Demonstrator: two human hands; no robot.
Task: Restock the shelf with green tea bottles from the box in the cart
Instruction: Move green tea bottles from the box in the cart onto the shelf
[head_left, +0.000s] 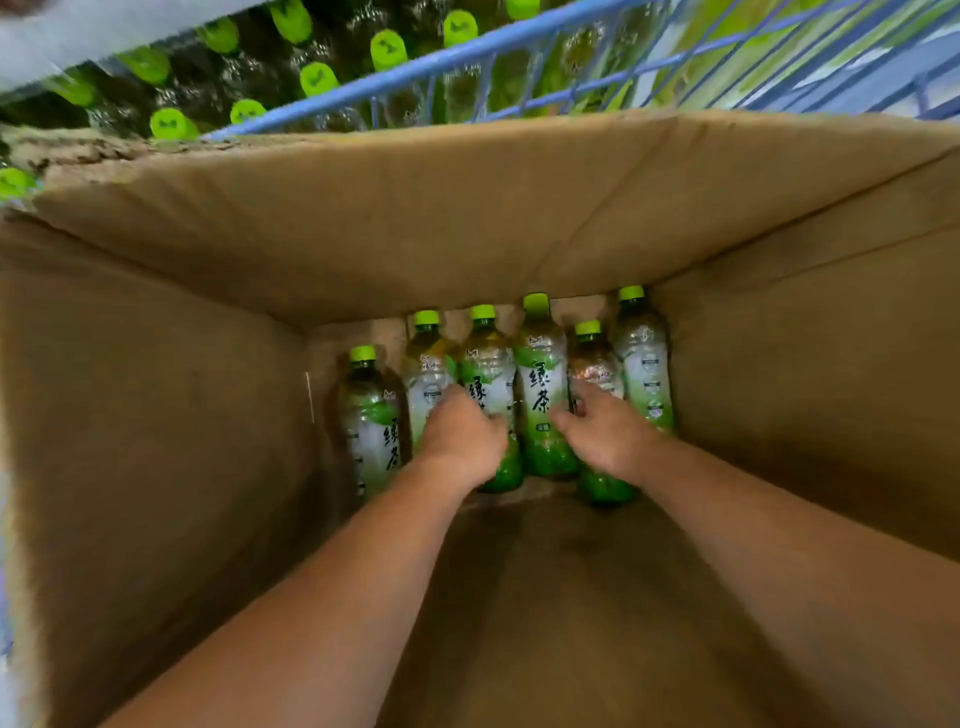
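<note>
Several green tea bottles with lime caps lie side by side at the bottom of a deep cardboard box (156, 415). My left hand (460, 439) wraps around the third bottle from the left (488, 364). My right hand (602, 431) rests on the fifth bottle (592, 364), fingers curling around it. Between my hands lies a bottle (543, 384) with its label facing up. Another bottle (371, 421) lies at the far left and one (644, 364) at the far right. The shelf (234, 67) beyond the box is filled with more green-capped bottles.
The blue wire wall of the cart (467, 52) rises behind the box's far flap (467, 208). The box's tall side walls close in on both forearms. The near half of the box floor (571, 623) is bare cardboard.
</note>
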